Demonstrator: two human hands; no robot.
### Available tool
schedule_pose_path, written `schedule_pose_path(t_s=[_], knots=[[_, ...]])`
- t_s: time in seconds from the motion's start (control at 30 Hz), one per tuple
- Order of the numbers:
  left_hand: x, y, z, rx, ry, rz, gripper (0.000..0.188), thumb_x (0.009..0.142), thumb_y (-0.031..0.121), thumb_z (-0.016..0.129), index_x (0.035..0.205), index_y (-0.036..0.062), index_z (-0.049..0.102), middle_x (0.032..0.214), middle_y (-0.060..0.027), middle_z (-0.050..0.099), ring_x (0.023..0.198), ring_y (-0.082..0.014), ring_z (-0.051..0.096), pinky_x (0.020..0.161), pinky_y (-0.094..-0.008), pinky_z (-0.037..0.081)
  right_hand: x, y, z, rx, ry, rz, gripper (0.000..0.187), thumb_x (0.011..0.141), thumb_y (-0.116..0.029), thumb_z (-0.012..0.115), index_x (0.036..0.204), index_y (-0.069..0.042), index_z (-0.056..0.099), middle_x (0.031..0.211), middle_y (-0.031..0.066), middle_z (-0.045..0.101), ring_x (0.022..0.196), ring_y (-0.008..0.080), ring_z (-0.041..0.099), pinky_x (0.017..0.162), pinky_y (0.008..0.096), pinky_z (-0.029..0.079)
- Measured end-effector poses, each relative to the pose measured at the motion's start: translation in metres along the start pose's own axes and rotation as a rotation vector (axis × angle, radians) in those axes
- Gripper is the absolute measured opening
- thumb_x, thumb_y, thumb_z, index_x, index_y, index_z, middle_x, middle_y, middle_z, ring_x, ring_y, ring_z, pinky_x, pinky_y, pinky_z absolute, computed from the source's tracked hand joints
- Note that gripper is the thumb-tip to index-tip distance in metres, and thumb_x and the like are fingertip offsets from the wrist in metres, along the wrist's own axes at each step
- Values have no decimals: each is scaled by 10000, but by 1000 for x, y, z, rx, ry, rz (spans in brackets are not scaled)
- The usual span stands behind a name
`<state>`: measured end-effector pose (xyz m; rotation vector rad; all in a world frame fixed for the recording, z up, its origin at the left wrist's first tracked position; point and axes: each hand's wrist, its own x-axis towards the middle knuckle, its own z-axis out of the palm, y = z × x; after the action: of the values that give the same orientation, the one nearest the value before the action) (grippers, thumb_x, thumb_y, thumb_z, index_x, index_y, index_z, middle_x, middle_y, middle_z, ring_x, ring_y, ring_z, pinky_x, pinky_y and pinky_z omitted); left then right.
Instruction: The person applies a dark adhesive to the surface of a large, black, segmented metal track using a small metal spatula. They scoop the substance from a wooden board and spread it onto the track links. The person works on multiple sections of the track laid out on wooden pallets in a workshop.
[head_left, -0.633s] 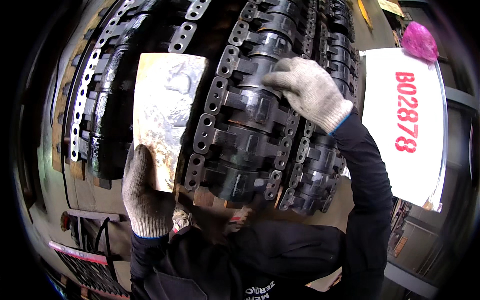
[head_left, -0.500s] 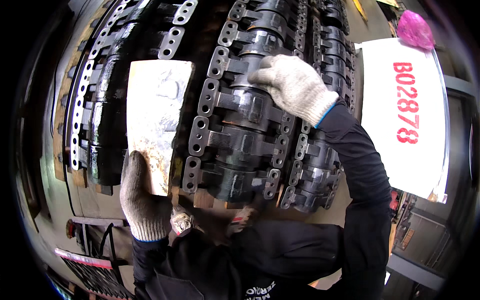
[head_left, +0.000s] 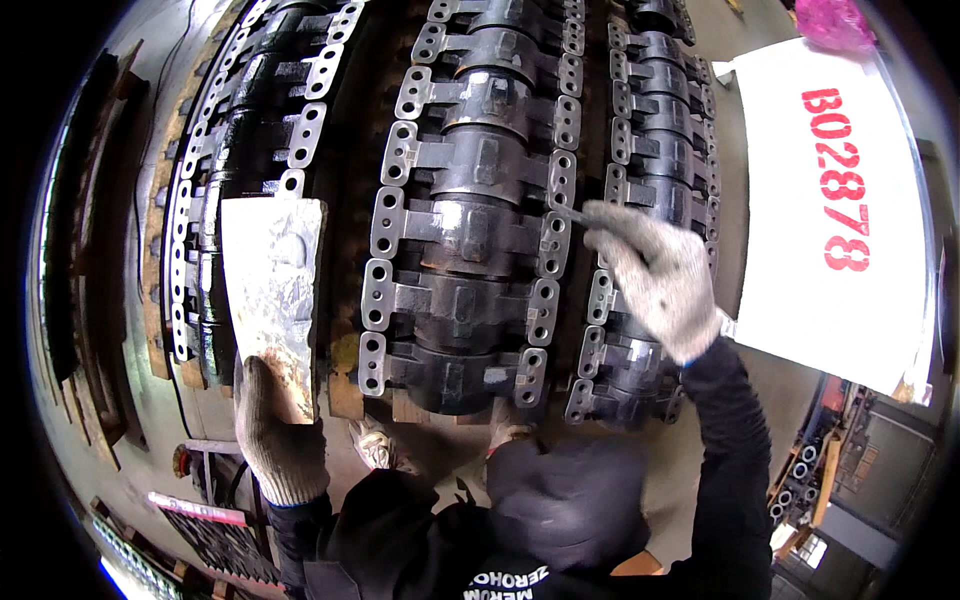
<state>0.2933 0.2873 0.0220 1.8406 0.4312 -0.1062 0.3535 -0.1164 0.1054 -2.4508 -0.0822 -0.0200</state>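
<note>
My left hand (head_left: 280, 440), in a pale knitted glove, grips the lower end of a worn, silvery-white flat sheet (head_left: 272, 300) with rusty stains. The sheet stands over the edge of the left track chain (head_left: 235, 160). My gloved right hand (head_left: 665, 280) is closed, its fingers around something thin and dark that I cannot make out. Its thin tip points left, over the right-hand link plates of the middle track chain (head_left: 480, 220). That chain is black, with metal link plates full of holes along both sides.
A third track chain (head_left: 655, 150) lies to the right. Beyond it is a large white board (head_left: 800, 200) with red markings and a pink plastic bundle (head_left: 835, 22) at its top. Wooden blocks (head_left: 410, 405) show under the chains. A black rack (head_left: 215, 540) stands at lower left.
My right hand has moved right and down, from above the middle chain to its right edge. The sheet in my left hand sits lower and further left in view, and the whole view has shifted.
</note>
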Motion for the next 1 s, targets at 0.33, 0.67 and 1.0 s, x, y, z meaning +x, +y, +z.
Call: schedule_pose_path(t_s=[0.33, 0.67, 1.0], knots=[[-29, 68, 14, -653, -77, -219, 356, 1078, 227, 524, 1330, -24, 543, 1267, -102, 629, 1144, -177, 610, 1006, -313, 491, -65, -43, 69, 843, 16, 28, 246, 936, -75, 724, 1171, -1, 729, 1112, 170, 750, 974, 221, 743, 864, 323, 617], [-50, 150, -12, -520, -110, -153, 612, 975, 254, 666, 1466, -19, 424, 1404, -168, 575, 1292, -295, 577, 1113, -428, 451, -53, -75, 76, 1050, -54, -79, 265, 902, -40, 761, 1166, -27, 745, 1042, 87, 707, 941, 192, 705, 811, 288, 574], [-64, 174, 3, -608, 85, -150, 493, 1025, 213, 592, 1447, 2, 451, 1355, -145, 599, 1236, -270, 596, 1074, -407, 469, -42, -86, 55, 972, -101, -66, 293, 903, -71, 770, 1187, -7, 731, 996, 113, 725, 842, 167, 705, 741, 280, 556]])
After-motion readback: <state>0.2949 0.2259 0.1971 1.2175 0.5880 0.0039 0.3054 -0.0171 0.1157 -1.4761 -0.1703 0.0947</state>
